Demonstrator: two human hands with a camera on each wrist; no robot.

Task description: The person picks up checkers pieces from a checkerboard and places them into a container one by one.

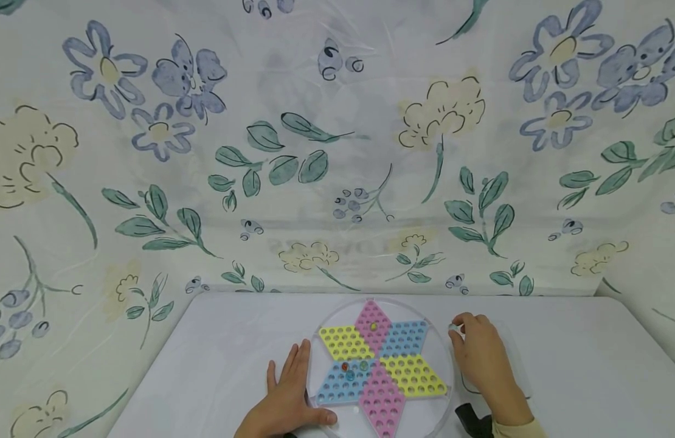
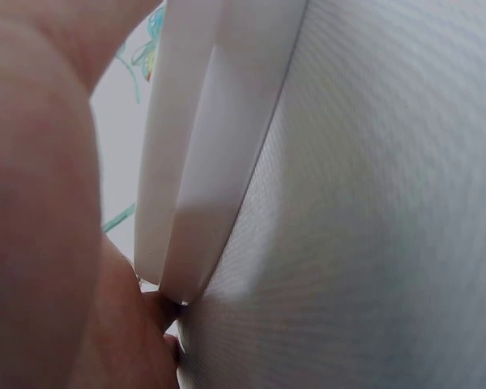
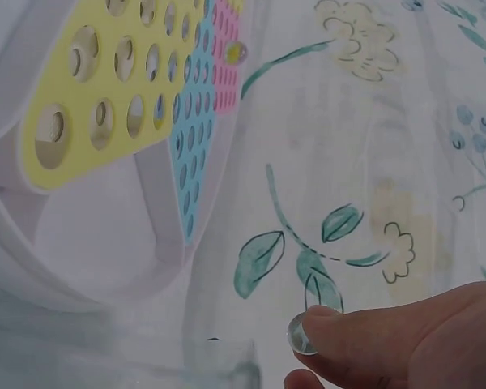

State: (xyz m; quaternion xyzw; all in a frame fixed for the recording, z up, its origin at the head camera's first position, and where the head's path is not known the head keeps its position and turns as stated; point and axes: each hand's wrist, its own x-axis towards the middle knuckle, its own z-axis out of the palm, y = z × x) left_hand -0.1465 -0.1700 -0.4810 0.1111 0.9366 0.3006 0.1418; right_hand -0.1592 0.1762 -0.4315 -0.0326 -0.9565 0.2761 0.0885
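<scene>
A round Chinese checkers board (image 1: 382,404) with a pink, yellow and blue star lies on the table. My left hand (image 1: 285,395) rests against its left rim, fingers extended and thumb over the edge; in the left wrist view the white rim (image 2: 198,154) passes beside the palm. To the right of the board, my right hand (image 1: 484,358) pinches a clear glass marble (image 3: 302,334) between thumb and finger. A yellowish marble (image 1: 373,326) sits in the far pink point. On the near-left blue point are a red marble (image 1: 345,367), a blue marble (image 1: 349,376) and a greenish marble (image 1: 363,365).
A transparent box (image 3: 227,369) stands right of the board, partly hidden under my right hand and forearm. A black object (image 1: 471,421) is by the right wrist. Floral cloth (image 1: 370,182) hangs behind the white table (image 1: 222,340).
</scene>
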